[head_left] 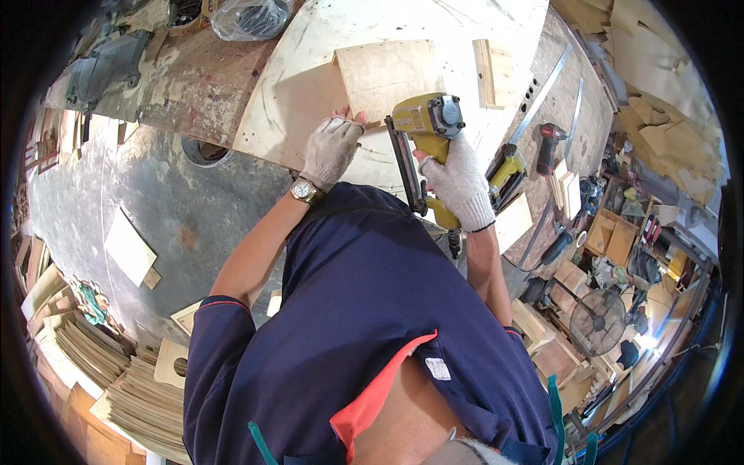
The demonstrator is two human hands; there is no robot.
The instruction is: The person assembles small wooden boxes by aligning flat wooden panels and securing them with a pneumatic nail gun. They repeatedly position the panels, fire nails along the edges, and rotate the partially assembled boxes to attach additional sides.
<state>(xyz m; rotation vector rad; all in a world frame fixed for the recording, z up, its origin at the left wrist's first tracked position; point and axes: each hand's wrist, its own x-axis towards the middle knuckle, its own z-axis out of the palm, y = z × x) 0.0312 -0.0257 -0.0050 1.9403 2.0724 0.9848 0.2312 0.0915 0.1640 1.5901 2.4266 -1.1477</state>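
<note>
My right hand [459,182], in a white knit glove, is wrapped round the grip of a yellow and black nail gun [422,120]. The gun's nose points toward the near edge of a plywood piece [387,74], an angled assembly of thin boards on the white worktop [310,54]. My left hand [332,147] wears the same kind of glove with bare fingertips, and a wristwatch [304,190] sits on that wrist. Its fingers are bent and closed on the near left corner of the plywood piece. The gun's nose partly hides this edge.
A small wooden block piece [490,74] lies right of the plywood. Farther right are a second yellow nail gun [508,170], a red and black power drill [549,147] and metal strips. A clear plastic bag [252,17] lies at the far left. Stacked boards [147,403] stand at lower left; a fan [597,322], lower right.
</note>
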